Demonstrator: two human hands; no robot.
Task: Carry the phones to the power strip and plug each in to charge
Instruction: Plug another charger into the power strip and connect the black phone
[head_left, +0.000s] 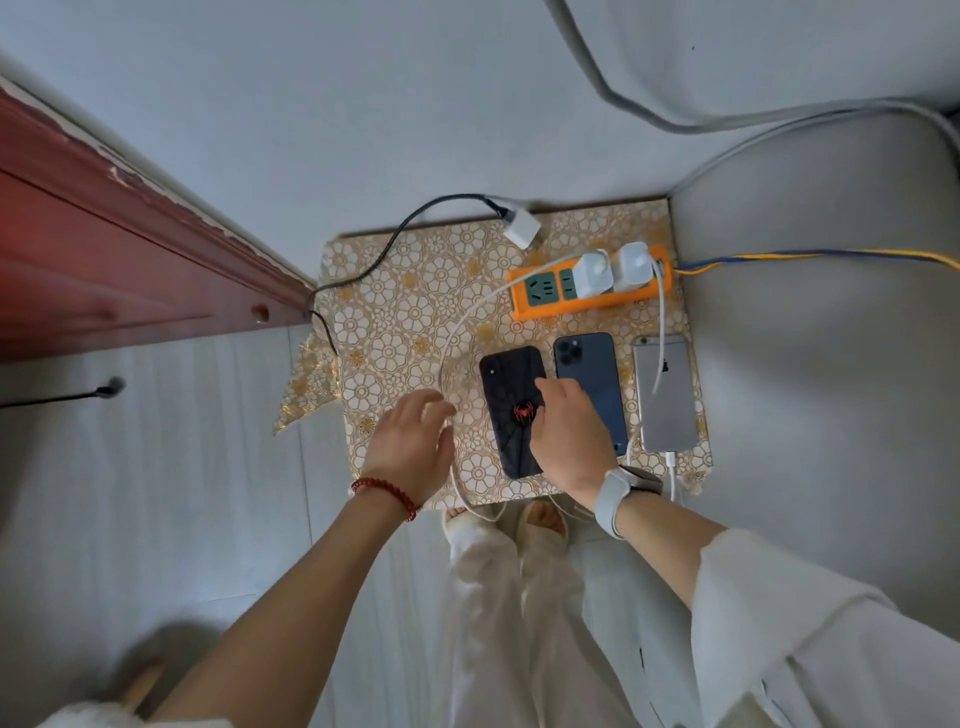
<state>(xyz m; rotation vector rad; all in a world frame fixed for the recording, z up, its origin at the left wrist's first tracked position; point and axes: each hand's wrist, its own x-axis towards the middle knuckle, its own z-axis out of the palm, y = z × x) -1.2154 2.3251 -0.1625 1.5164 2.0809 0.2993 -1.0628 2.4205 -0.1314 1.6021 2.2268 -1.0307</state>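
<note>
Three phones lie face down side by side on a small table with a gold flower cloth (405, 322): a black phone with a red spider (506, 395), a dark blue phone (597, 369) and a silver phone (667, 400). A white cable enters the silver phone's near end. Behind them lies an orange power strip (540, 299) with two white chargers (613, 270) plugged in. My right hand (566, 431) rests across the black and blue phones, fingers on the black one. My left hand (415, 447) hovers left of the black phone, fingers curled at a white cable (457, 332).
A third white charger (522, 228) with a black cable lies unplugged at the table's back edge. A dark red wooden cabinet (104, 249) stands at the left, a grey sofa (831, 415) at the right. My feet and white trousers are below the table's near edge.
</note>
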